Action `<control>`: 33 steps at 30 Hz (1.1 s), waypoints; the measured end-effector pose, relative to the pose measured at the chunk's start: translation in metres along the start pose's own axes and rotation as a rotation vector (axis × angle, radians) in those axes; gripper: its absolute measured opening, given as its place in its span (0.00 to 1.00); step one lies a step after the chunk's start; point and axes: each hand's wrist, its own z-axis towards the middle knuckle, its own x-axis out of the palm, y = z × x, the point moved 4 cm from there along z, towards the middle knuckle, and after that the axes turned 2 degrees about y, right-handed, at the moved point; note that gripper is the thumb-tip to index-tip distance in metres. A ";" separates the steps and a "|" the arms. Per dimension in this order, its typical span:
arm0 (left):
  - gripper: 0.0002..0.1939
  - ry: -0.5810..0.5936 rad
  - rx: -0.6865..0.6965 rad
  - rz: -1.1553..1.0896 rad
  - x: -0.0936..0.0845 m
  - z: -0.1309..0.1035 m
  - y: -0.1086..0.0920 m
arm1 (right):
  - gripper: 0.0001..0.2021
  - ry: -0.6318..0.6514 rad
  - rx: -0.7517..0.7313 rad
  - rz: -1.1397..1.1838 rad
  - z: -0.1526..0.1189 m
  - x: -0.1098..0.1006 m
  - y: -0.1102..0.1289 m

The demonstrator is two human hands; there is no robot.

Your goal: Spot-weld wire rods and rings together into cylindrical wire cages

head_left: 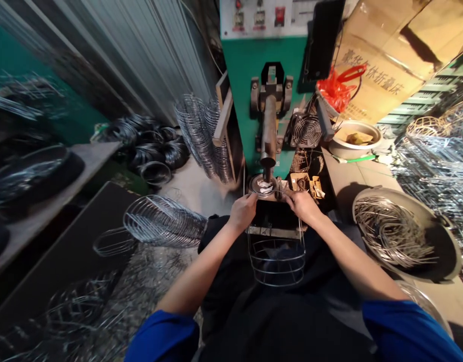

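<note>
A small wire basket frame [277,285] hangs between my two hands, its rounded end low over my lap. My left hand [242,212] pinches its upper wire on the left side. On the right, the fingers of my right hand [304,206] are closed on the same frame. The frame's far end lies at the round lower plate [262,185] of a green spot welder [237,85]. Directly above that plate is the welder's upper metal arm [269,130]. Whether its tip touches the wire, I cannot tell. Pale scraps lie on the plate.
Nested wire frames [163,221] lie at my left knee, and more stacked wire frames [197,136] stand beside the welder. To the right is a basin [439,246] of bent wires. Behind it are a white bowl [356,146], a cardboard box [390,60] and piled wire parts [435,171].
</note>
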 end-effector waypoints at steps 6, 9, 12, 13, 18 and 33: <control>0.14 0.035 -0.014 0.069 -0.011 0.013 -0.002 | 0.19 0.038 0.000 -0.018 0.015 -0.014 0.002; 0.13 0.049 -0.019 0.077 -0.018 0.017 -0.003 | 0.18 0.024 -0.025 0.035 0.018 -0.018 0.001; 0.13 0.052 -0.021 0.072 -0.024 0.019 -0.003 | 0.17 0.024 -0.040 0.063 0.021 -0.019 -0.001; 0.12 0.050 -0.020 0.068 -0.025 0.020 -0.003 | 0.17 0.027 -0.042 0.065 0.023 -0.018 -0.001; 0.12 0.031 -0.010 0.040 -0.032 0.024 -0.001 | 0.16 0.044 -0.026 0.053 0.030 -0.022 0.001; 0.12 -0.030 0.044 -0.033 -0.026 0.028 0.006 | 0.14 0.082 -0.032 0.051 0.035 -0.031 0.006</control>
